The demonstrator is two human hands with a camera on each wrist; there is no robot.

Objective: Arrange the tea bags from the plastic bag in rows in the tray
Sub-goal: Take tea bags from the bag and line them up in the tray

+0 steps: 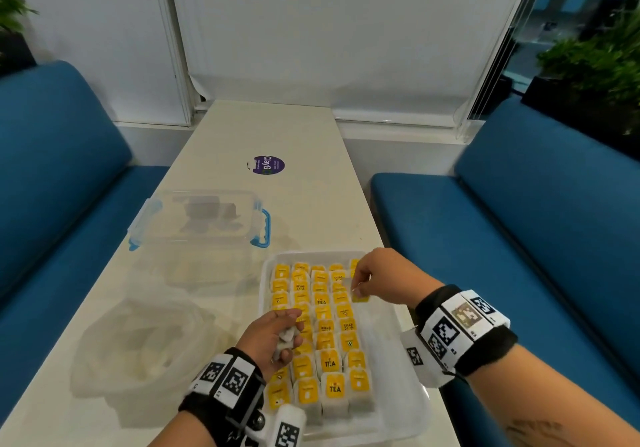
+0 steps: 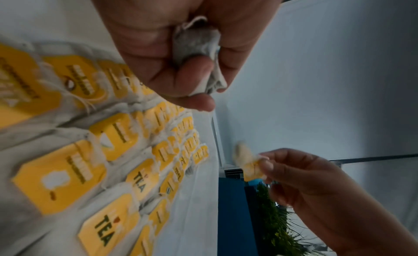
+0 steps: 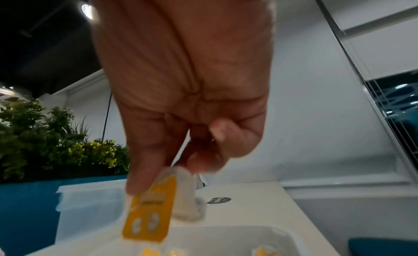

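Note:
A white tray [image 1: 401, 349] on the near table holds several rows of tea bags [image 1: 325, 328] with yellow tags, filling its left and middle. My left hand [image 1: 273, 339] hovers over the tray's left rows and grips a few crumpled grey tea bags [image 2: 199, 43] in its curled fingers. My right hand [image 1: 377, 278] is above the tray's far right part and pinches one tea bag by its yellow tag [image 3: 149, 213], the pouch [image 3: 185, 192] hanging behind. The clear plastic bag [image 1: 138, 339] lies slack on the table left of the tray.
A clear lidded box with blue clips [image 1: 201, 219] stands beyond the bag. A purple round sticker [image 1: 268, 165] lies farther along the table. Blue benches [image 1: 519, 238] flank both sides. The tray's right column is bare.

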